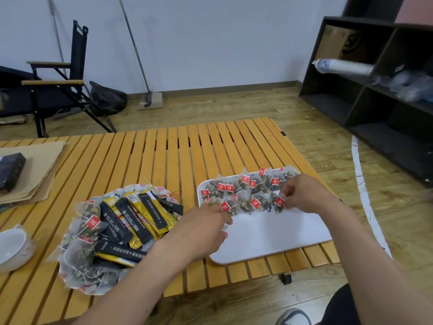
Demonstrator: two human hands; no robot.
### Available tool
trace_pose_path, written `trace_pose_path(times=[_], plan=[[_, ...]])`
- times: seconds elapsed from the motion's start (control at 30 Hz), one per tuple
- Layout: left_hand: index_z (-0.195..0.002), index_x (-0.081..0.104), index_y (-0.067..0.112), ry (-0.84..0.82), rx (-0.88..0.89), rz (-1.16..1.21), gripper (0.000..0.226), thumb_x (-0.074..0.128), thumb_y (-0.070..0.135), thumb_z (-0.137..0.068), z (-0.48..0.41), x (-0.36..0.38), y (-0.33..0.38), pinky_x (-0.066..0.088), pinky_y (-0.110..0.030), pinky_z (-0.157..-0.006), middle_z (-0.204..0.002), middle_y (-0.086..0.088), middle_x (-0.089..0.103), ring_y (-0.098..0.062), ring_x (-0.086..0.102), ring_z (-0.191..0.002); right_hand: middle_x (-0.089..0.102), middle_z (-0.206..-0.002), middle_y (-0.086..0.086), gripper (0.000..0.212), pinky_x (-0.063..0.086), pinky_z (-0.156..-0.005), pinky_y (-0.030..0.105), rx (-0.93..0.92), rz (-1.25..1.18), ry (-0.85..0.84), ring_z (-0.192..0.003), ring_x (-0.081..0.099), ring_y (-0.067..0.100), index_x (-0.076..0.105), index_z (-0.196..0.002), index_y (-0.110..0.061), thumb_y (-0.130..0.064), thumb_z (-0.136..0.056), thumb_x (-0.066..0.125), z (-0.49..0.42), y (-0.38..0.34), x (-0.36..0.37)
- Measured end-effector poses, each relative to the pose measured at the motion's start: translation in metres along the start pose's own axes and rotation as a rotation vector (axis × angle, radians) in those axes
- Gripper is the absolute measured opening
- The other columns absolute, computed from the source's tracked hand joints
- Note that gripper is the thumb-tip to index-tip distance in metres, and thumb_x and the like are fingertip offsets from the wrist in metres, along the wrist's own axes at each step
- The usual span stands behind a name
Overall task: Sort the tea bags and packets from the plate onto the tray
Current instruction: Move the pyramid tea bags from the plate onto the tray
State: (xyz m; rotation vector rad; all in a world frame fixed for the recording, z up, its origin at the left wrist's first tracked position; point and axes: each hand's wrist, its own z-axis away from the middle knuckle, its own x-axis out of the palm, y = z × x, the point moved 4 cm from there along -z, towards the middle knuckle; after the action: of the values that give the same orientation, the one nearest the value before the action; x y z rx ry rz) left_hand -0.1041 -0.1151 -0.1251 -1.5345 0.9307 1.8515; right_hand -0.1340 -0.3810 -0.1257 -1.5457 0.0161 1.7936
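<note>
A white tray (pixel 276 235) lies on the slatted wooden table, with several tea bags (pixel 246 188) with red tags in two rows along its far edge. My right hand (pixel 304 193) pinches the tea bag (pixel 278 204) at the right end of the near row. My left hand (pixel 206 226) reaches over the tray's left edge, its fingertips on a tea bag (pixel 228 206) in the near row. To the left, the plate (pixel 91 287) is heaped with black and yellow stick packets (pixel 140 216) and more mesh tea bags (pixel 91 224).
A white cup (pixel 13 247) stands at the table's left edge. Brown paper with a dark box (pixel 11 170) lies at the far left. A folding chair (pixel 54 83), a mop and a dark shelf unit (pixel 375 85) stand on the floor beyond.
</note>
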Motion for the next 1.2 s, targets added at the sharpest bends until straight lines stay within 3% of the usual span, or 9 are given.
trace_pose_path(times=[0.17,0.27,0.37,0.47,0.53,0.63,0.9,1.07,1.2], plan=[[-0.141,0.055,0.032,0.002,-0.006,0.014,0.040,0.056,0.037,-0.101,-0.001,0.000,0.000,0.049,-0.039,-0.100,-0.145,0.007,0.053,-0.018,0.051,-0.130,0.071,-0.092,-0.004,0.019,0.054,-0.068,0.029,-0.077,0.001,-0.020,-0.084,0.069,0.019,0.073,-0.077,-0.022,-0.004,-0.083,0.077,0.002,-0.011,0.005],[-0.141,0.054,0.032,-0.012,-0.003,0.019,0.040,0.057,0.037,-0.101,-0.001,0.003,0.001,0.049,-0.039,-0.101,-0.146,0.005,0.052,-0.018,0.051,-0.131,0.067,-0.089,-0.007,0.032,0.047,-0.058,0.023,-0.098,-0.013,0.014,-0.077,0.063,0.014,0.069,-0.072,-0.029,0.001,-0.083,0.072,0.001,-0.016,0.007],[-0.140,0.055,0.032,-0.009,-0.006,0.021,0.040,0.057,0.037,-0.101,-0.001,0.003,0.001,0.049,-0.039,-0.101,-0.146,0.006,0.052,-0.018,0.051,-0.131,0.069,-0.098,-0.003,0.027,0.047,-0.059,0.023,-0.100,-0.080,0.074,-0.086,0.065,0.018,0.071,-0.088,-0.024,-0.003,-0.075,0.083,0.002,-0.019,0.004],[-0.141,0.054,0.032,-0.009,-0.006,0.025,0.040,0.057,0.037,-0.101,-0.001,0.002,0.001,0.049,-0.039,-0.102,-0.146,0.006,0.052,-0.017,0.050,-0.132,0.069,-0.098,-0.002,0.038,0.058,-0.068,0.034,0.033,-0.106,0.102,-0.086,0.069,0.024,0.071,-0.097,-0.017,-0.009,-0.068,0.093,0.006,-0.009,-0.007],[-0.142,0.053,0.032,-0.011,-0.003,0.024,0.040,0.056,0.036,-0.102,-0.001,0.002,0.002,0.048,-0.038,-0.102,-0.146,0.006,0.051,-0.018,0.050,-0.132,0.071,-0.094,0.001,0.042,0.062,-0.078,0.042,0.111,-0.100,0.035,-0.081,0.072,0.025,0.070,-0.095,-0.017,-0.010,-0.063,0.096,0.008,-0.002,-0.009],[-0.142,0.053,0.032,-0.002,0.004,0.022,0.041,0.056,0.036,-0.101,-0.001,0.003,0.002,0.048,-0.037,-0.104,-0.147,0.007,0.051,-0.017,0.048,-0.134,0.075,-0.089,0.004,0.044,0.064,-0.077,0.040,0.130,-0.106,-0.074,-0.073,0.074,0.022,0.068,-0.093,-0.018,-0.009,-0.061,0.096,0.011,-0.007,0.005],[-0.144,0.051,0.030,-0.016,0.014,0.020,0.044,0.057,0.035,-0.101,0.000,0.005,0.007,0.044,-0.038,-0.110,-0.151,0.007,0.048,-0.017,0.044,-0.138,0.073,-0.085,0.003,0.035,0.063,-0.079,0.038,0.036,-0.058,-0.002,-0.082,0.071,0.022,0.063,-0.078,-0.022,-0.007,-0.063,0.091,0.006,-0.033,0.020],[-0.144,0.053,0.027,-0.021,0.015,0.025,0.043,0.057,0.031,-0.102,0.000,0.000,0.007,0.043,-0.040,-0.110,-0.152,0.005,0.049,-0.019,0.045,-0.138,0.073,-0.082,0.003,0.043,0.058,-0.065,0.031,0.077,-0.036,0.009,-0.067,0.072,0.020,0.066,-0.087,-0.016,-0.024,-0.059,0.098,0.011,-0.029,0.014],[-0.142,0.055,0.023,-0.040,0.025,0.028,0.042,0.059,0.028,-0.101,0.002,-0.003,0.010,0.045,-0.042,-0.105,-0.149,0.000,0.054,-0.025,0.048,-0.135,0.075,-0.068,0.007,0.033,0.061,-0.070,0.037,0.052,0.063,0.009,-0.067,0.074,0.025,0.074,-0.077,-0.006,-0.028,-0.064,0.095,0.016,-0.040,0.019]])
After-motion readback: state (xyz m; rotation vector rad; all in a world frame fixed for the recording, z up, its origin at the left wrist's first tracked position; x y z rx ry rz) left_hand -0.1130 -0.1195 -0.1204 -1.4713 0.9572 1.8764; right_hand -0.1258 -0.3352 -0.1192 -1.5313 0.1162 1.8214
